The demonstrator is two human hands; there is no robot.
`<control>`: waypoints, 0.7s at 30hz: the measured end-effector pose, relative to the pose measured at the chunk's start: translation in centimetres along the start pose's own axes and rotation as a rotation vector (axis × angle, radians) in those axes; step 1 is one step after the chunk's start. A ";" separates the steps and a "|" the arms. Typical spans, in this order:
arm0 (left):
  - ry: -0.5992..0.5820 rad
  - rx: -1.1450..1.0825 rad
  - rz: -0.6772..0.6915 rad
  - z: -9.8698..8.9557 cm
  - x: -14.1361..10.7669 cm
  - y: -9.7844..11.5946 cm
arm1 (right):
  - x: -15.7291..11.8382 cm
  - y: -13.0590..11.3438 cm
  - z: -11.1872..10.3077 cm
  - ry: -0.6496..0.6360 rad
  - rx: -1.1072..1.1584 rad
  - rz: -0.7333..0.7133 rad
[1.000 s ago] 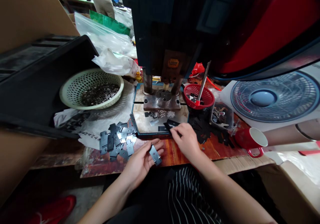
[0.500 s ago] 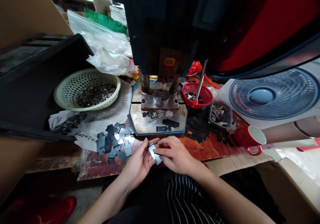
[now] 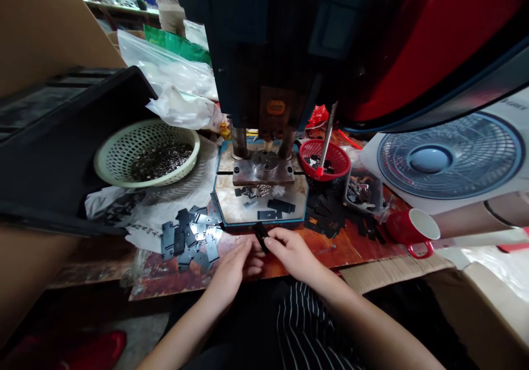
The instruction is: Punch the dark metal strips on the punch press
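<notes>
Between the fingers and thumb of my right hand (image 3: 291,251) is a small dark metal plate (image 3: 260,236), tilted up just in front of the press base. My left hand (image 3: 235,262) is beside it on the left, fingers loosely bent and apart, with nothing seen in it. A pile of similar flat plates (image 3: 192,236) lies on the table left of my left hand. On the press base (image 3: 243,215) rest two dark plates (image 3: 281,205), a small light strip, and a cluster of tiny metal pieces (image 3: 262,190). The metal die block (image 3: 264,171) stands behind them.
At left, a pale green basket (image 3: 103,166) holds many small dark pieces, near a black bin (image 3: 74,138). To the right are a red basket (image 3: 330,166), black scraps (image 3: 326,210), a clear tub (image 3: 363,193), a red mug (image 3: 407,229) and a fan (image 3: 450,155).
The plate has turned from its bright, flat side to a dark, tilted view and moved up slightly. My left hand has come away from it; my right hand keeps hold.
</notes>
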State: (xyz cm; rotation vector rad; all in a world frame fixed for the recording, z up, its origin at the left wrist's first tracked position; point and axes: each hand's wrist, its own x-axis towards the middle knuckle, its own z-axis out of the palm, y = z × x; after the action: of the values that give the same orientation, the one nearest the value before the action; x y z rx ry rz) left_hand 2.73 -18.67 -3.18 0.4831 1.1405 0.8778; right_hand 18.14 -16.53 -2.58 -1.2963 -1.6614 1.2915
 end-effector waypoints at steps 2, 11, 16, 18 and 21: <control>0.021 0.002 0.095 -0.1 0.1 0.3 | 0.2 -0.1 0.1 -0.040 0.161 0.118; 0.020 0.028 0.226 0.1 -0.2 2.0 | 0.3 -0.5 0.5 -0.126 0.324 0.184; 0.028 0.076 0.220 -0.2 0.2 1.9 | 0.3 -0.6 0.5 -0.101 0.332 0.172; 0.034 0.076 0.225 -0.3 0.4 1.8 | 0.3 -0.5 0.6 -0.084 0.343 0.179; 0.054 0.028 0.232 -0.3 0.5 1.7 | 0.1 -0.2 0.9 -0.084 0.415 0.179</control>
State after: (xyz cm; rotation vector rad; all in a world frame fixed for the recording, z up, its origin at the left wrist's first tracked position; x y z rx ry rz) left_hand 1.91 -17.30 -2.32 0.6270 1.1623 1.0823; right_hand 17.23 -16.72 -2.65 -1.1659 -1.2587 1.7100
